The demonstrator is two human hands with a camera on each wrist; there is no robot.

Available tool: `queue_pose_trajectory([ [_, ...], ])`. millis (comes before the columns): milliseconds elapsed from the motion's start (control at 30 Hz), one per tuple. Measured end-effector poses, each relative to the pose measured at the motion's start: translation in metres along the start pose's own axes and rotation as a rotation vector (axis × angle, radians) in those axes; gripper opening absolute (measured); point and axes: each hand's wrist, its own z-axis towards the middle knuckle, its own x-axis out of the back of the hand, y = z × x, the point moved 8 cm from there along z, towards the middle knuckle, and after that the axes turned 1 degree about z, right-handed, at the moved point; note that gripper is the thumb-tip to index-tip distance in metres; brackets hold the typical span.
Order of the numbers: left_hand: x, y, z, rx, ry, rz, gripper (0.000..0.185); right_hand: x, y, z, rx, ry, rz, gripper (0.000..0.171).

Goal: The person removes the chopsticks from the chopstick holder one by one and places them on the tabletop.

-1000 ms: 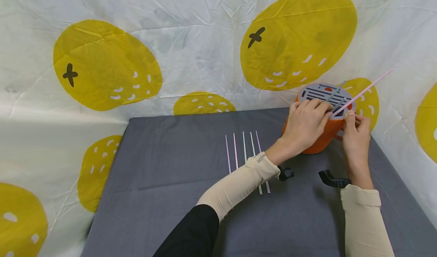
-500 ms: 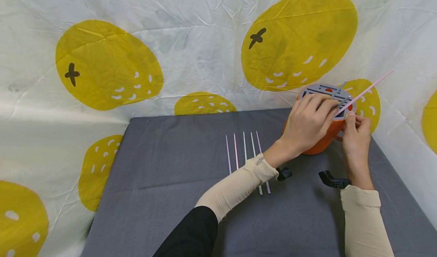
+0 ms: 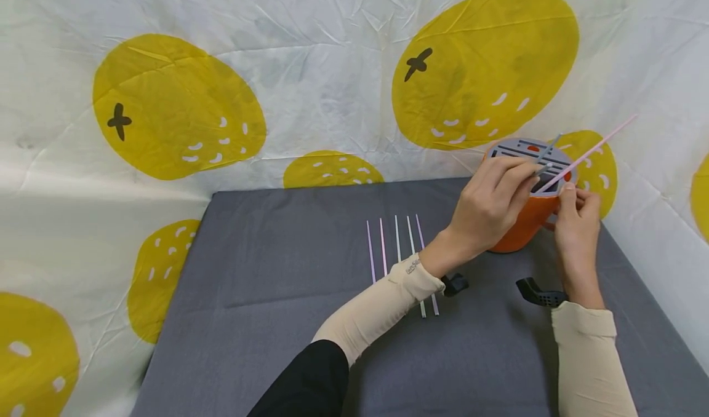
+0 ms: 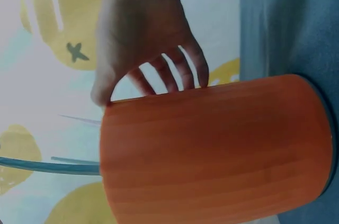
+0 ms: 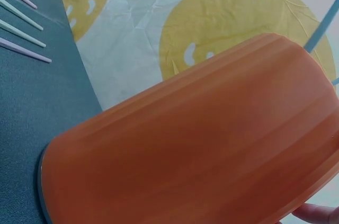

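An orange holder (image 3: pixel 520 229) with a grey slotted lid (image 3: pixel 517 149) stands at the far right of the grey mat (image 3: pixel 277 281). A pink straw (image 3: pixel 595 147) slants up to the right out of the lid. My left hand (image 3: pixel 490 208) reaches over the lid and its fingertips pinch a short grey-blue straw (image 3: pixel 548 163) there. My right hand (image 3: pixel 576 220) grips the holder's right rim, thumb beside the pink straw's low end. In the left wrist view the fingers curl over the holder's top edge (image 4: pixel 212 150), with a teal straw (image 4: pixel 47 167) poking out.
Several thin straws (image 3: pixel 396 245) lie side by side on the mat, left of the holder. Black wrist mounts (image 3: pixel 536 291) sit under both forearms. A crumpled white cloth with yellow fruit prints (image 3: pixel 177 106) walls in the back and sides.
My left hand's fingers, which lay flat across the lid, have lifted and drawn together into a pinch at the straws. The right hand and the pink straw have hardly moved.
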Motion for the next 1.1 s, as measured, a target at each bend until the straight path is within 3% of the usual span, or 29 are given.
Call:
queue_pose_trajectory([
  [267,0.025,-0.010,-0.009,0.026,0.074,-0.055,0.024,-0.001,0.002,0.000,-0.006,-0.021,0.041,0.038],
  [533,0.060,-0.022,-0.022,0.083,0.229,-0.206,0.021,-0.001,0.003,-0.003,-0.013,-0.012,0.047,0.034],
  [767,0.090,-0.040,-0.042,0.259,0.332,-0.421,0.013,-0.001,0.001,-0.003,-0.005,-0.011,0.045,0.029],
  [900,0.100,-0.057,-0.063,0.384,0.343,-0.527,0.013,-0.001,0.002,-0.003,0.001,-0.012,0.058,0.024],
  [1100,0.107,-0.081,-0.101,0.559,0.337,-0.581,0.013,-0.002,0.002,-0.001,0.006,-0.008,0.053,0.026],
])
